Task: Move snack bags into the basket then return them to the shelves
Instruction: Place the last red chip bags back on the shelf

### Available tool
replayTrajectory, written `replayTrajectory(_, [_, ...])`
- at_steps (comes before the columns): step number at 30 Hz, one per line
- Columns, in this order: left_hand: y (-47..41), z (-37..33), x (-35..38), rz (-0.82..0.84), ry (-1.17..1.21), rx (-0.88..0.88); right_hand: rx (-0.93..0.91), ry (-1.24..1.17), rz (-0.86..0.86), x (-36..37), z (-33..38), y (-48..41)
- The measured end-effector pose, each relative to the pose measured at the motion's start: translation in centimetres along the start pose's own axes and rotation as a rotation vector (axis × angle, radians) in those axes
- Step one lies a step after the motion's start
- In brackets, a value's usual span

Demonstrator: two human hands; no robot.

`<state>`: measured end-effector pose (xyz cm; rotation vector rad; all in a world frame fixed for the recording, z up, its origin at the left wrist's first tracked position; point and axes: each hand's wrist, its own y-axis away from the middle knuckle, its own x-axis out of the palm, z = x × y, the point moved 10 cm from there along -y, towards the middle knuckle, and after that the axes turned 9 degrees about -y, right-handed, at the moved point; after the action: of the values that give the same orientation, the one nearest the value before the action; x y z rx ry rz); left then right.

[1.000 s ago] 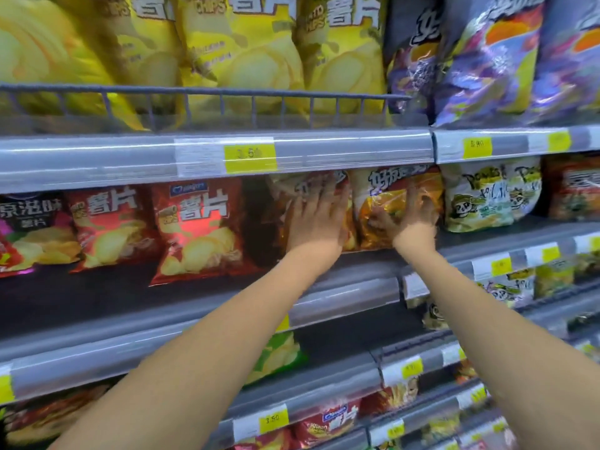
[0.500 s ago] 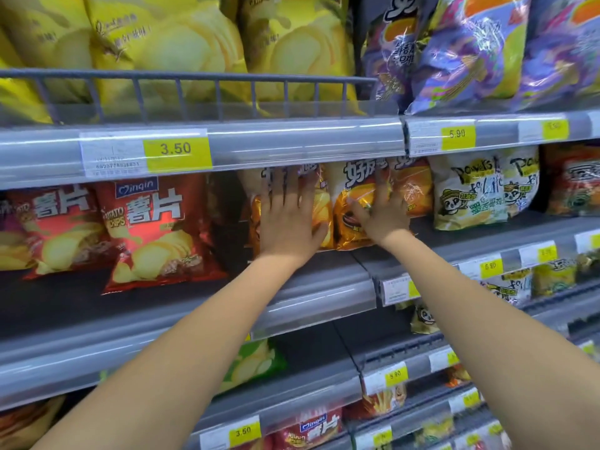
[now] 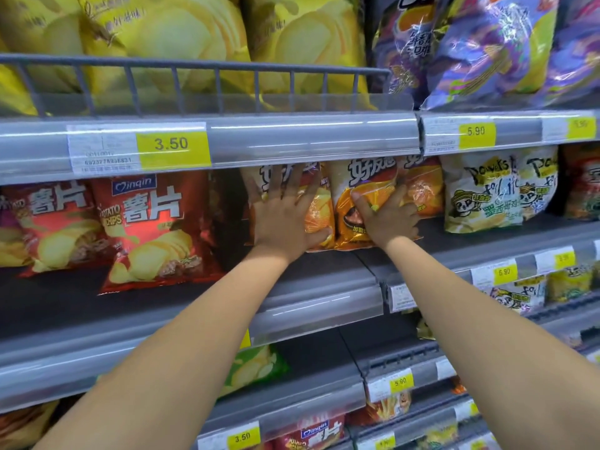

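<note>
Reaching forward with both bare forearms to the middle shelf [image 3: 324,303]. Pressing the left hand [image 3: 285,219] flat, fingers spread wide, on the left orange bag [image 3: 319,209]. Laying the right hand [image 3: 389,219], fingers likewise splayed and straight, on the right orange bag [image 3: 367,196]. Both standing upright on that shelf, touching each other. Farther left, red chip bags [image 3: 152,228]; farther right, white bags [image 3: 480,190]. Above, behind a wire rail [image 3: 207,64], yellow bags [image 3: 178,43] and purple bags [image 3: 487,43].
</note>
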<state>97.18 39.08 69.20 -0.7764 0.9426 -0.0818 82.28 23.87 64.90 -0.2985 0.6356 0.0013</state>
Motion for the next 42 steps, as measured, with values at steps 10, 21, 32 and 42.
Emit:
replayTrajectory(10, [0.7, -0.2, -2.2, -0.096, -0.012, 0.048, -0.404, 0.251, 0.084, -0.3, 5.0, 2.0])
replayTrajectory(21, [-0.2, -0.2, -0.6, -0.072, 0.022, 0.071, -0.345, 0.294, -0.031, 0.7, 5.0, 1.0])
replayTrajectory(32, [3.5, 2.9, -5.6, -0.101, 0.145, -0.011, -0.400, 0.014, -0.158, -2.7, 7.8, 6.4])
replayTrajectory(42, [14.8, 19.8, -7.8, -0.218, 0.058, -0.248, -0.837, 0.102, -0.100, 3.3, 20.8, 25.3])
